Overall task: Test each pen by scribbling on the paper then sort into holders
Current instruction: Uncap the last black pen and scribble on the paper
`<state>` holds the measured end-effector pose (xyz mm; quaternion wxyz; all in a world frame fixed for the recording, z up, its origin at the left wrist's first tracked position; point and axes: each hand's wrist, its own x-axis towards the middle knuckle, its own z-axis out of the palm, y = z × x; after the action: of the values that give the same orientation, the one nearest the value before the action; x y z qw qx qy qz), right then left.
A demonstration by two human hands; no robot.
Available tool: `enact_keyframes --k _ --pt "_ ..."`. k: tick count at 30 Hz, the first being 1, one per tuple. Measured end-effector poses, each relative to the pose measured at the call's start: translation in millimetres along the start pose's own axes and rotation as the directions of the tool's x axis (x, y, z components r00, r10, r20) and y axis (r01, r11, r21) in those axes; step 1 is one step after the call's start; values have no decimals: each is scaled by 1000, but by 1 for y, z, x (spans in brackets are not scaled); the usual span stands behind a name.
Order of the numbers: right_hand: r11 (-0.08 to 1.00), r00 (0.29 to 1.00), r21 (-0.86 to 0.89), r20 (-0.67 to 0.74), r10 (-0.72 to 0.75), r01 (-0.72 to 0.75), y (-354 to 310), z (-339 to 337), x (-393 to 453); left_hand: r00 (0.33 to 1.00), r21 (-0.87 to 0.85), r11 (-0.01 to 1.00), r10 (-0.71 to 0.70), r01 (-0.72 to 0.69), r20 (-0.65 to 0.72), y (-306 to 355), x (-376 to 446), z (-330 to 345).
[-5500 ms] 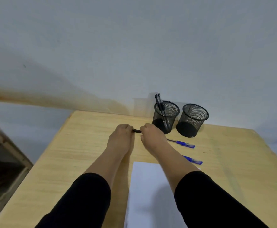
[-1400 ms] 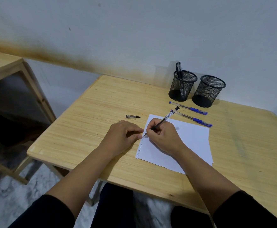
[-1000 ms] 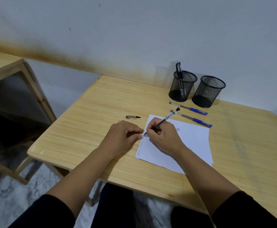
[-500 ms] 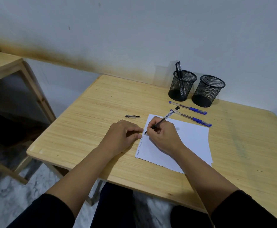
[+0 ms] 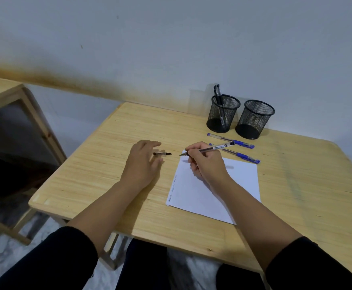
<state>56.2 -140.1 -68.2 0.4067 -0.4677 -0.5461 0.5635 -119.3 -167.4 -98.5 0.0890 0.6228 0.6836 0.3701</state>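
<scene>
one wooden table (image 5: pixel 91 170) lies under both my hands. one sheet of paper (image 5: pixel 242 185) sits beneath my right wrist, with a line of scribbles (image 5: pixel 173 190) along its edge. two mesh holders (image 5: pixel 223 113) stand beyond my right hand (image 5: pixel 207 162); the left one holds two black pens (image 5: pixel 218 95), the right one (image 5: pixel 254 119) looks empty. two blue pens (image 5: pixel 242 143) lie just past my knuckles. my right hand pinches one black pen (image 5: pixel 210 149), tip toward my left. my left hand (image 5: pixel 143 164), fingers relaxed, reaches for one cap (image 5: pixel 163 153) at its fingertips.
</scene>
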Motion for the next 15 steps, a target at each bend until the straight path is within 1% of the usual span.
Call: enact_keyframes --k 3,7,9,12,15 --pt "999 999 33 -22 23 -23 -9 2 -1 997 84 996 -41 35 72 -3 9 3" --pt "999 998 -19 -56 -32 31 -18 0 -3 992 94 994 -60 50 109 1 15 3" --pt "997 996 -42 -57 -66 63 -21 -3 -5 994 26 998 -64 62 84 7 14 2" --pt "994 991 -21 -75 -109 107 -26 -7 -6 994 -162 981 -98 105 56 21 10 -3" --pt "991 986 -8 -102 -133 133 -32 -10 -7 994 -265 958 -108 113 34 36 7 -7"
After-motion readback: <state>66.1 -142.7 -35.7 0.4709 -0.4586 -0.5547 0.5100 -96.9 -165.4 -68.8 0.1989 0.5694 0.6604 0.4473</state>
